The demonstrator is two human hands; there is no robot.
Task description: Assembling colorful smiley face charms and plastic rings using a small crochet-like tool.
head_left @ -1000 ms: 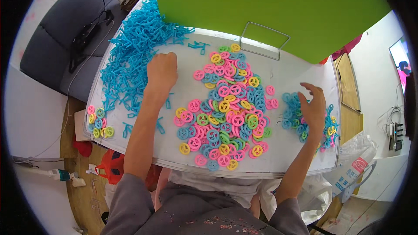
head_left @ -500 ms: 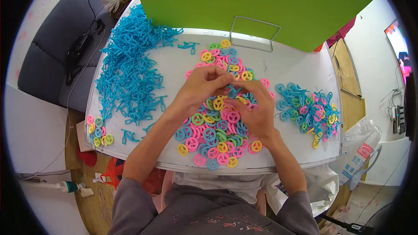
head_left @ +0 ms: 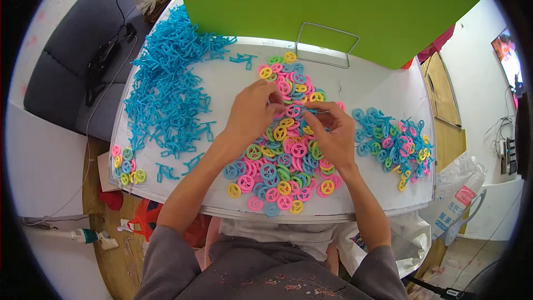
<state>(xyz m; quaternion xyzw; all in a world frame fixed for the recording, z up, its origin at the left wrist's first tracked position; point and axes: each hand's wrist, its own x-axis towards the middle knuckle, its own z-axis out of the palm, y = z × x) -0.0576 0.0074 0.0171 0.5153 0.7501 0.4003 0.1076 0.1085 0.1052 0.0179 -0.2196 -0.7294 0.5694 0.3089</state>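
Note:
Over the middle of the white table, my left hand (head_left: pixel 249 114) pinches the edge of a pink spoked plastic wheel (head_left: pixel 293 111). Close beside it, the thumb and fingers of my right hand (head_left: pixel 335 133) are closed on a small blue plastic frame (head_left: pixel 312 111), partly hidden by the fingers. Wheel and frame meet or overlap between my hands; whether they are joined cannot be made out. Beneath both hands spreads a heap of pink, yellow, green and blue wheels (head_left: pixel 269 172).
A large pile of blue plastic frames (head_left: pixel 166 78) covers the table's left side. At the right lies a pile of frames mixed with wheels (head_left: pixel 391 141). Several wheels (head_left: pixel 126 168) sit at the left front edge. A green panel (head_left: pixel 327 5) with a wire handle (head_left: pixel 325 44) stands behind.
My hands have drawn slightly apart. A pink wheel now shows at my left fingertips, and the blue frame has shifted right with my right hand.

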